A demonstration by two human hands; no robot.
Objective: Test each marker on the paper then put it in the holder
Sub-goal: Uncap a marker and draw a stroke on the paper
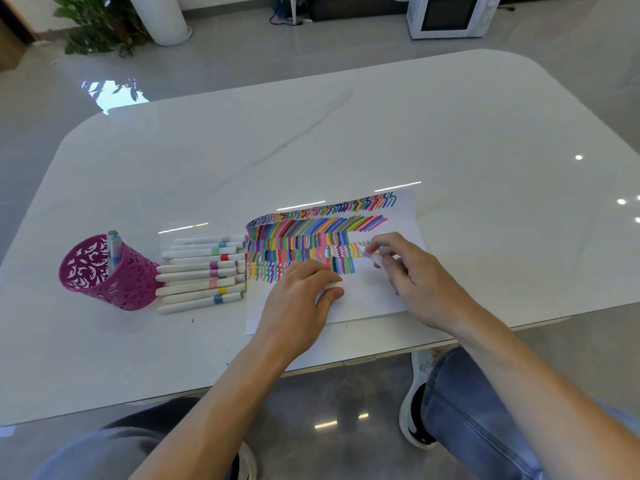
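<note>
A white sheet of paper (367,299) covered in rows of coloured strokes lies on the table. My right hand (412,275) grips a white marker (372,257), its tip at the paper beside a zigzag row. My left hand (301,303) rests on the paper and pinches a small white cap (333,285). Left of the sheet lies a row of several white markers (202,273) with coloured bands. Further left stands a magenta cut-out holder (104,275) with one blue marker (113,249) upright inside.
The white glossy table (346,133) stretches far back and to the right. Its near edge runs just below the paper. My knees and a shoe (417,407) show under it. A microwave (450,15) and a plant (100,26) stand on the floor beyond.
</note>
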